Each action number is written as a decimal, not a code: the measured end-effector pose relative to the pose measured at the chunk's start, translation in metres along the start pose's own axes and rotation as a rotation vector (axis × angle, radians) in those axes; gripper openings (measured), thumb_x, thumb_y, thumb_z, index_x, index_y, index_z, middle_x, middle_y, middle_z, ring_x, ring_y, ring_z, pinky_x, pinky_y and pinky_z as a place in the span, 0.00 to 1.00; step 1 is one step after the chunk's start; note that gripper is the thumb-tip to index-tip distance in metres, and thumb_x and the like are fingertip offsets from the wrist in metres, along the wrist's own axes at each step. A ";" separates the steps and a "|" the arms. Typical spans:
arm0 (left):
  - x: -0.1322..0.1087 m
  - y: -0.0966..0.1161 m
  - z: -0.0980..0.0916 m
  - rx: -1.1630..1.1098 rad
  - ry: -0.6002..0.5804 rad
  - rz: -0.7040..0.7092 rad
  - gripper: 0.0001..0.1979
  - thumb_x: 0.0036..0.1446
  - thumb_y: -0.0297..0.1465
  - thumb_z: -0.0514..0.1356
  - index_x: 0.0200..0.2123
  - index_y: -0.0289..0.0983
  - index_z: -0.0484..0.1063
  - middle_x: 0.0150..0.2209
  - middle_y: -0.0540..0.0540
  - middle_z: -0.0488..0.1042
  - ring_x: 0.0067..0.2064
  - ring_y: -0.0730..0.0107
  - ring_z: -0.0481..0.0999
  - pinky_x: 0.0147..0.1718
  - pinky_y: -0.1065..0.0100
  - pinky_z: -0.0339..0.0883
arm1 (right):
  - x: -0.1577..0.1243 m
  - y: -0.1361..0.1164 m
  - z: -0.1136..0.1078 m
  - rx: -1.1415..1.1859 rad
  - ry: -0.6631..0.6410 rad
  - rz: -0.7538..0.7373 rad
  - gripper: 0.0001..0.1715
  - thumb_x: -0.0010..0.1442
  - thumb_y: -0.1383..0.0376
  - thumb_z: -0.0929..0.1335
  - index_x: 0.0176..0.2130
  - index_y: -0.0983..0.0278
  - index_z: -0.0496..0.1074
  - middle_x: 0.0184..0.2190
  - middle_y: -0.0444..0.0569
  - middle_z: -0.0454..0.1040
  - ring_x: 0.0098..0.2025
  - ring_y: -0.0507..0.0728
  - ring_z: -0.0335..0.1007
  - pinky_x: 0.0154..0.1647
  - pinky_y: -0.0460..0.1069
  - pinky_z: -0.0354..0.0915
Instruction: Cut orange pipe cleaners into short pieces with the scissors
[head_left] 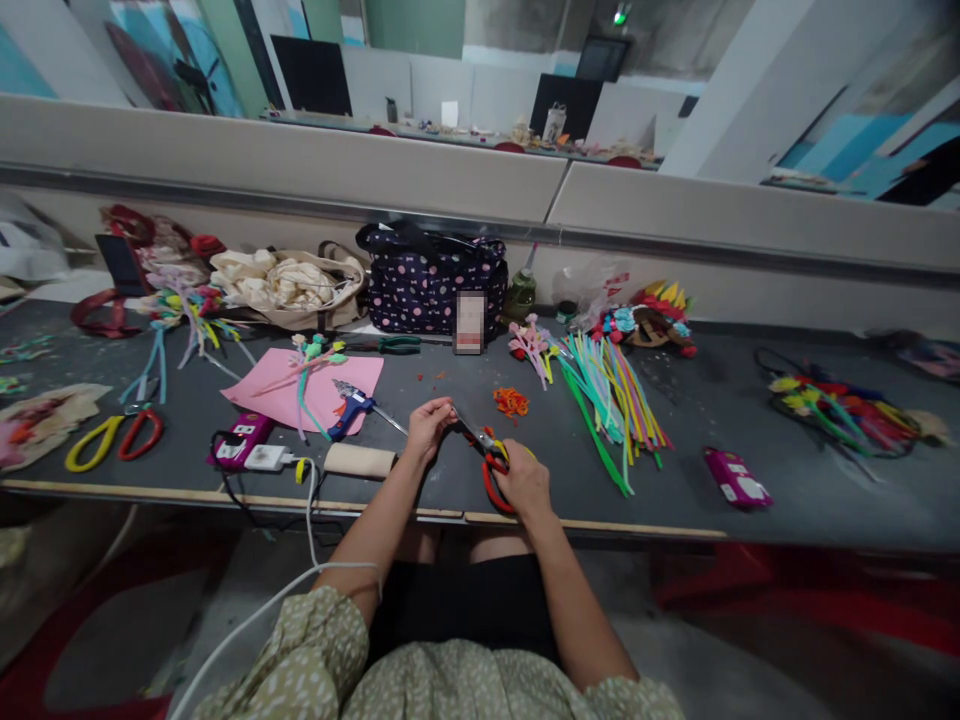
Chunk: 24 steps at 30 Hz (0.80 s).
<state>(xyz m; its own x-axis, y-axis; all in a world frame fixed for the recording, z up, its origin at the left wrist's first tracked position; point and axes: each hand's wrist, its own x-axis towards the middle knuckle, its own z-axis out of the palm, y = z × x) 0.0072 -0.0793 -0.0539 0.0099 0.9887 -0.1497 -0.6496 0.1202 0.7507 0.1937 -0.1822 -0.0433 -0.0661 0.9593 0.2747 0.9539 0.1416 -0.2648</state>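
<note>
Right hand (pixel 523 482) grips scissors (pixel 490 452); left hand (pixel 430 430) pinched by their tips, its hold too small to tell. A slip could nick that hand, sitting so near.

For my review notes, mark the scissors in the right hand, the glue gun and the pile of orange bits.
Scissors (pixel 487 440): head view, on the metal near the pivot.
Glue gun (pixel 352 408): head view, on the blue body.
Pile of orange bits (pixel 511 402): head view, mid-heap.
</note>
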 end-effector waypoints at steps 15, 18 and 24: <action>0.004 -0.003 -0.005 0.000 0.009 -0.012 0.17 0.37 0.30 0.71 0.34 0.30 0.75 0.25 0.45 0.75 0.26 0.74 0.74 0.32 0.68 0.70 | 0.003 -0.002 -0.004 0.000 -0.018 -0.029 0.09 0.61 0.63 0.61 0.41 0.62 0.66 0.33 0.46 0.72 0.33 0.52 0.65 0.31 0.45 0.51; 0.004 -0.002 -0.004 -0.016 0.018 -0.018 0.17 0.37 0.29 0.71 0.33 0.30 0.75 0.25 0.45 0.75 0.26 0.73 0.75 0.32 0.68 0.71 | 0.004 -0.002 -0.004 0.003 -0.022 -0.043 0.09 0.61 0.64 0.61 0.41 0.62 0.66 0.33 0.46 0.72 0.33 0.52 0.65 0.31 0.45 0.51; 0.004 -0.002 -0.003 -0.023 0.040 -0.029 0.17 0.37 0.29 0.71 0.32 0.30 0.75 0.24 0.46 0.75 0.26 0.74 0.74 0.32 0.68 0.71 | 0.007 -0.002 -0.006 -0.006 -0.017 -0.063 0.07 0.61 0.64 0.61 0.38 0.62 0.66 0.31 0.45 0.72 0.31 0.51 0.64 0.30 0.45 0.49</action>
<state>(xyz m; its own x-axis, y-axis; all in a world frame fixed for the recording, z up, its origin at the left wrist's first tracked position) 0.0061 -0.0760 -0.0576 -0.0008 0.9804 -0.1971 -0.6670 0.1463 0.7306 0.1935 -0.1771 -0.0356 -0.1310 0.9526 0.2746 0.9494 0.2003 -0.2418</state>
